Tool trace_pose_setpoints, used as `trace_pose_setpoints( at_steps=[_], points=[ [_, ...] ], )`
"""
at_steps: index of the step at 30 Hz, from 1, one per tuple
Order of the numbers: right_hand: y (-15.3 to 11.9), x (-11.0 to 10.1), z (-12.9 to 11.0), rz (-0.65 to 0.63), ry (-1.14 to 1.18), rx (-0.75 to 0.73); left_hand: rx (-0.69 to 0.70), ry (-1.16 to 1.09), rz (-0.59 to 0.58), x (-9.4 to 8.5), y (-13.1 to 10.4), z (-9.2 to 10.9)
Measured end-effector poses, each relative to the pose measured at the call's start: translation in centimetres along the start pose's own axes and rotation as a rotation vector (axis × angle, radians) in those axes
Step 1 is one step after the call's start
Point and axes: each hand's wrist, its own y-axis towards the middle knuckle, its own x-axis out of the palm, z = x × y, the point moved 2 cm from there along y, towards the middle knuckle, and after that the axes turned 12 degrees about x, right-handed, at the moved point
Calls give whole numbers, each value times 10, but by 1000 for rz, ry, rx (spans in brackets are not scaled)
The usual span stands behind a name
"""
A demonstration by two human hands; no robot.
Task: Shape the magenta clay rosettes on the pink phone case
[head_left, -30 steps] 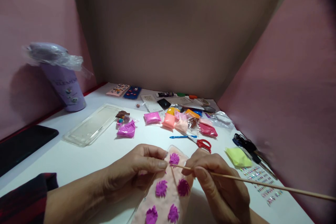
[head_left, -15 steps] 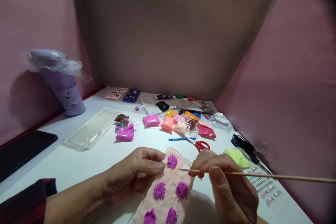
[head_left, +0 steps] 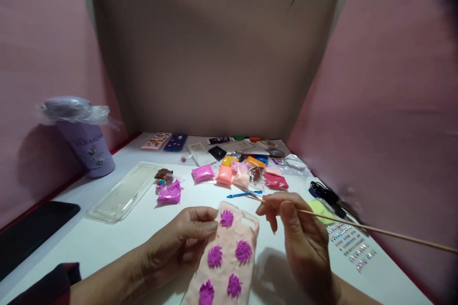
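My left hand [head_left: 186,233] grips the upper left edge of a phone case [head_left: 229,238], thumb on its front. The case is coated in pale peach clay and tilted up above the table. Several purple clay flowers [head_left: 244,251] with swirled, notched petals sit on it. Between the thumb and fingers of my right hand [head_left: 300,238] is a thin wooden skewer [head_left: 372,229]. Its tip points left, past the case's top right corner and apart from the clay. The case's lower end runs out of view.
Several clay packets [head_left: 202,174] lie mid-table, with a blue tool [head_left: 244,194] in front. At left are a clear plastic tray [head_left: 123,193], a black phone [head_left: 39,228] and a purple cup [head_left: 88,147]. A gem sticker sheet [head_left: 352,245] and yellow-green paper [head_left: 321,211] lie at right.
My right hand has lifted the skewer's tip away from the case's surface, up and to the right. More of the case's top corner and its cutout shows. The camera view has tilted up.
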Motion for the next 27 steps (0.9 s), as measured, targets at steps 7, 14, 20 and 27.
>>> trace_pose_setpoints(
  at_steps=[7, 14, 20, 27],
  points=[
    [6, 2, 6, -67, -48, 126, 33, -14, -34, -1, 2, -1],
    [6, 3, 7, -112, -42, 209, 32, 37, 11, -2, 3, -1],
    [7, 2, 7, -92, -206, 319, 44, 52, 32, 1, 2, 2],
    [9, 10, 16, -197, 90, 617, 14, 41, 53, 3, 1, 6]
  ],
)
